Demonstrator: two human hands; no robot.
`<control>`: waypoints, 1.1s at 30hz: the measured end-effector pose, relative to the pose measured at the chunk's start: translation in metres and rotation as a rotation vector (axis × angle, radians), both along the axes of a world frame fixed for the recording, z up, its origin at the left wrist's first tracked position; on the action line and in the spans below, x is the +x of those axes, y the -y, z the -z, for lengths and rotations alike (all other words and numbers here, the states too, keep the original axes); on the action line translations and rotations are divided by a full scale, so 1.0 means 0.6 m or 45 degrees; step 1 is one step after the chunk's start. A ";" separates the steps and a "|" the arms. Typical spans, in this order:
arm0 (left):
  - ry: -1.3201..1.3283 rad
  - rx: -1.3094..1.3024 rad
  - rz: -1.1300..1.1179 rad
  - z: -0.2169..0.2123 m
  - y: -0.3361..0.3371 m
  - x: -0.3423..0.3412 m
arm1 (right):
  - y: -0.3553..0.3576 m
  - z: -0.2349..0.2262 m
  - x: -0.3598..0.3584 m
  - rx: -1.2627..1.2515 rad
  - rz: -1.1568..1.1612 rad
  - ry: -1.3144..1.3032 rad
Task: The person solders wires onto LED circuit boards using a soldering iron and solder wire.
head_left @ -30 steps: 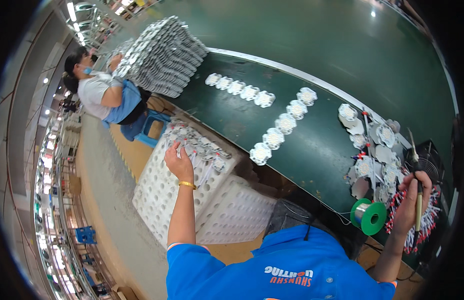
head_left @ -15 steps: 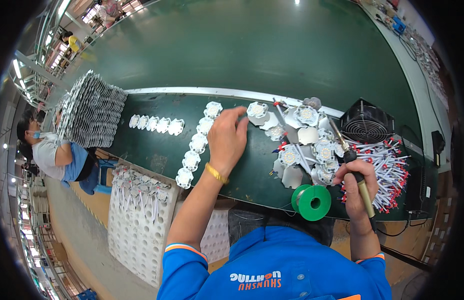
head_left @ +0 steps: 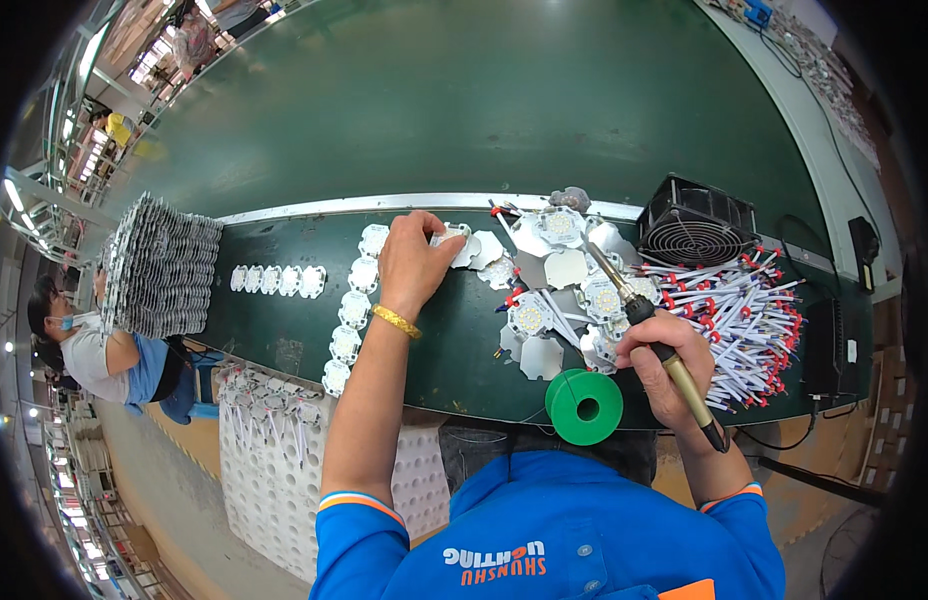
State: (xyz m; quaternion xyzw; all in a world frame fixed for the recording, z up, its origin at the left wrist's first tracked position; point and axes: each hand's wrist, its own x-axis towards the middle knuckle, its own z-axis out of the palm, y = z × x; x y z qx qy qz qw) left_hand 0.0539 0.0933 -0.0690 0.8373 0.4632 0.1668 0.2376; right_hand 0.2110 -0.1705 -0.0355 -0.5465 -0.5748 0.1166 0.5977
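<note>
My left hand (head_left: pixel 412 262): grip closed on a white LED module (head_left: pixel 452 236) on the green counter (head_left: pixel 464 345). My right hand (head_left: pixel 664 362): grip closed around soldering iron (head_left: pixel 652 338), right of solder spool (head_left: pixel 584 407).

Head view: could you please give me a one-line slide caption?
Left hand rests on a round white board; right hand holds a soldering iron over more boards beside a green spool.

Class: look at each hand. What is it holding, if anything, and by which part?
The right hand holds a soldering iron by its handle, tip toward the LED boards. The left hand rests on a white board at its edge; whether it grips it cannot be told.
</note>
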 end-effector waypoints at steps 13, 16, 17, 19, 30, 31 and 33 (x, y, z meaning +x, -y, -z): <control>0.423 -0.195 -0.056 0.000 0.019 -0.044 | 0.004 0.008 -0.004 -0.008 -0.007 -0.039; 0.501 -0.182 -0.136 -0.013 0.051 -0.055 | 0.004 0.009 -0.004 -0.060 -0.018 -0.153; 0.594 -0.256 -0.160 -0.017 0.066 -0.060 | 0.001 0.012 -0.004 -0.086 -0.060 -0.169; 1.034 -0.575 -0.096 -0.031 0.113 -0.043 | -0.002 0.008 -0.004 -0.118 -0.089 -0.179; 1.183 -1.343 0.148 -0.045 0.226 -0.013 | -0.059 0.002 -0.027 -0.123 0.042 0.072; 1.088 -1.281 0.232 -0.046 0.225 -0.012 | -0.061 -0.001 -0.026 -0.125 0.042 0.074; 0.991 -1.123 0.296 -0.047 0.227 -0.014 | -0.061 -0.008 -0.025 -0.240 0.009 -0.041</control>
